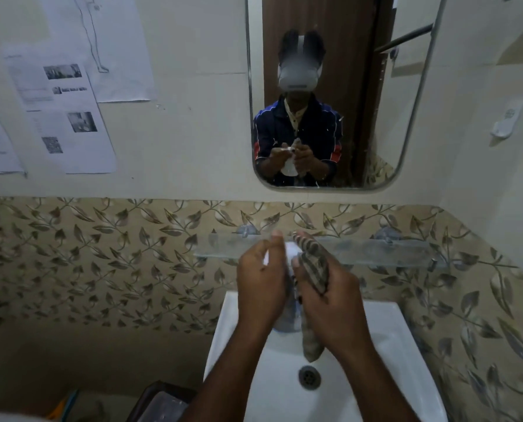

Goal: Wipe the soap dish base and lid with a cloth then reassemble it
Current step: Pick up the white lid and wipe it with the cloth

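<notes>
Over the sink we grip a white dish part in our curled left hand; at its 3 o'clock our right hand clutches the striped cloth against it, the mirror at 12 o'clock.

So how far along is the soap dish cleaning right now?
Midway, it seems. The left hand holds a white plastic soap dish piece above the white ceramic sink, while the right hand grips a striped grey cloth against it. Which piece this is I cannot tell. No second piece is visible, so reassembly is not yet done.
</notes>
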Available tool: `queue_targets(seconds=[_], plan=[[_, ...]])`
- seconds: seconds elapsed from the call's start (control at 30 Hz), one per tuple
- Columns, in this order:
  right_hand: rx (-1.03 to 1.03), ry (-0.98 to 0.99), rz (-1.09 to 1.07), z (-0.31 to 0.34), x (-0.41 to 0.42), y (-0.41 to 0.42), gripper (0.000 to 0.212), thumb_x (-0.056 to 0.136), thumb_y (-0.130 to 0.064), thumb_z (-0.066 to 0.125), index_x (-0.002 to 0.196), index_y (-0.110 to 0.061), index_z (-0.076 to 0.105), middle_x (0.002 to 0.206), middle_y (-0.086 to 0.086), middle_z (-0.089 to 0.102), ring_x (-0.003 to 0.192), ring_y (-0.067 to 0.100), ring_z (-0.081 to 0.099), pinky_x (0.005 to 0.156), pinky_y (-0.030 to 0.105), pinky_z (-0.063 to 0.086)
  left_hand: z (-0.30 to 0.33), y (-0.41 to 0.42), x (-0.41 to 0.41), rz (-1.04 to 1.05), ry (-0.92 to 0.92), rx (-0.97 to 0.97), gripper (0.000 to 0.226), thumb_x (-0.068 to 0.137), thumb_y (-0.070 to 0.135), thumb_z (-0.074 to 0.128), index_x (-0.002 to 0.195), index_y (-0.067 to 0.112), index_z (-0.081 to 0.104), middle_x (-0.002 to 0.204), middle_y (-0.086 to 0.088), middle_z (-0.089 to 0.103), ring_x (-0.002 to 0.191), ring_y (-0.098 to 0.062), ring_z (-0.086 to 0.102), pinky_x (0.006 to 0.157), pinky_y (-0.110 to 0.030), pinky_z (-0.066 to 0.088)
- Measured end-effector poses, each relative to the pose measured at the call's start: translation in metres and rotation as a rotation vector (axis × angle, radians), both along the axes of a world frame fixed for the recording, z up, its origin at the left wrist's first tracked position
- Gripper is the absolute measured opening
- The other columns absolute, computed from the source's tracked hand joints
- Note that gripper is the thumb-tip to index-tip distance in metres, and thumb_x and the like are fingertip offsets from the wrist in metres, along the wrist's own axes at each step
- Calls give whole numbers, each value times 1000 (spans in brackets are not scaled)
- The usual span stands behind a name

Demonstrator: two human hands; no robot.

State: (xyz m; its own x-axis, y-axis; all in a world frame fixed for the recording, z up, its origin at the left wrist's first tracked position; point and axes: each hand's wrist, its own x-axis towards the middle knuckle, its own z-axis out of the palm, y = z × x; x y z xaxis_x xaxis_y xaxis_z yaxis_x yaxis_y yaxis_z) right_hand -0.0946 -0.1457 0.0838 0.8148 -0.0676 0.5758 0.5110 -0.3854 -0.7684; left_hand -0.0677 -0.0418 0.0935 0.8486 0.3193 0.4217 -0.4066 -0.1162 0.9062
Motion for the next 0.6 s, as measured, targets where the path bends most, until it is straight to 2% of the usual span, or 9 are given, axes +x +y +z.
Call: queue_targets(seconds=[0.07, 0.1, 0.17, 0.23, 0.3, 0.37, 0.43, 0.5, 0.6], plan=[[-74, -78, -1, 14, 1, -1, 43, 93, -29, 56, 137, -26, 56, 130, -17, 60, 122, -10, 51, 100, 12, 42, -1, -5, 0, -51, -43, 36, 57, 102, 44, 46, 69, -1, 59, 61, -19, 60, 56, -33, 57, 54, -43, 49], [-70, -81, 9, 15, 0, -1, 44, 93, -29, 56, 137, -26, 56, 131, -18, 59, 122, -10, 51, 101, 13, 42, 0, -6, -1, -46, -53, -20, 56, 103, 42, 47, 70, -1, 57, 61, -20, 60, 54, -33, 55, 53, -41, 49], [6, -22, 21, 6, -6, 0, 45, 92, -31, 57, 137, -29, 55, 131, -17, 62, 120, -6, 55, 101, 22, 48, 9, -5, -3, 69, 24, -290, 49, 103, 40, 47, 67, 7, 56, 57, -8, 60, 51, -21, 58, 52, -33, 50], [112, 104, 69, -9, -12, 5, 43, 93, -29, 61, 136, -35, 55, 128, -16, 64, 116, -3, 59, 95, 33, 55, 14, -1, -1, 179, 159, -623, 47, 101, 44, 47, 69, 13, 55, 59, -3, 62, 53, -17, 63, 55, -31, 54], [131, 142, 108, -14, -15, 6, 46, 93, -29, 64, 136, -39, 53, 129, -16, 62, 116, 0, 60, 91, 39, 57, 13, 2, 1, 156, 235, -745, 46, 101, 45, 44, 73, 11, 57, 61, -3, 65, 52, -15, 66, 52, -27, 55], [63, 95, 100, -6, -9, 1, 47, 91, -38, 63, 137, -37, 52, 125, -15, 63, 114, 2, 62, 91, 38, 57, 7, -1, -2, 106, 275, -728, 44, 102, 43, 41, 87, 8, 62, 73, -10, 70, 58, -15, 70, 49, -24, 55], [-31, 51, 89, 4, -3, -9, 47, 93, -38, 63, 138, -33, 52, 122, -12, 64, 112, 1, 62, 91, 34, 56, 0, -5, -6, 51, 292, -637, 43, 103, 41, 38, 100, 5, 61, 82, -14, 71, 62, -14, 71, 48, -22, 53], [-113, 26, 98, 11, 0, -16, 50, 93, -30, 64, 142, -29, 49, 125, -10, 63, 115, -1, 60, 94, 31, 54, 1, -5, -8, 46, 273, -479, 42, 105, 37, 38, 96, 4, 61, 77, -14, 68, 56, -6, 68, 46, -19, 51], [-188, -36, 106, 12, -1, -16, 57, 93, -28, 64, 146, -25, 44, 131, -11, 60, 121, -4, 54, 99, 17, 46, -3, -6, -9, 45, 74, -167, 52, 105, 38, 39, 81, -3, 59, 71, -23, 63, 56, -16, 60, 51, -31, 48]])
